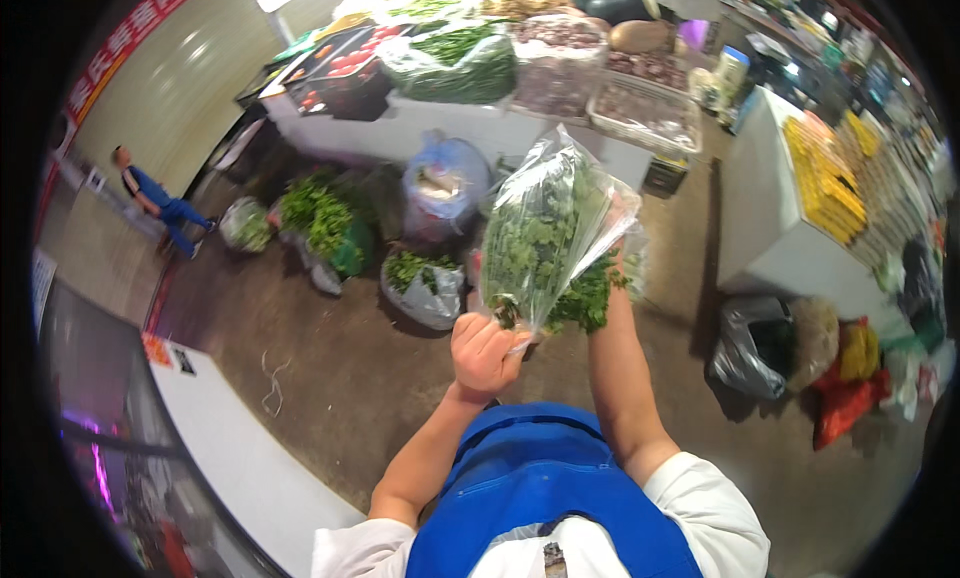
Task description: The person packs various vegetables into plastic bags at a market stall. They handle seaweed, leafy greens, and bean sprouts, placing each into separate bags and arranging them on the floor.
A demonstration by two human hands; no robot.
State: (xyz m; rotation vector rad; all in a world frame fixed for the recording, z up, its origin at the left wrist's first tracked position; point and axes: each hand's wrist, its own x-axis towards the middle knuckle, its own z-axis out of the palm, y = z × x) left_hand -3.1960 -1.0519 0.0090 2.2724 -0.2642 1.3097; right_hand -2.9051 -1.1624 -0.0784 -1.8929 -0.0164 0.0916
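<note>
My left hand (484, 354) is closed on the gathered lower end of a clear plastic bag (551, 218). Green leafy herbs, like cilantro, show through the plastic. Behind the bag's right side my right arm reaches up, and my right hand (621, 207) is mostly hidden by the film and leaves. Whether its fingers grip anything cannot be made out. Loose leafy greens (589, 299) hang below the bag, against my right forearm.
A vegetable stall (480, 120) spans the far side, with bagged green beans or peppers (457, 64) on top. Bags of greens (427, 282) stand on the floor. A white counter (757, 195) with yellow packs is at right. A person (154, 195) walks at left.
</note>
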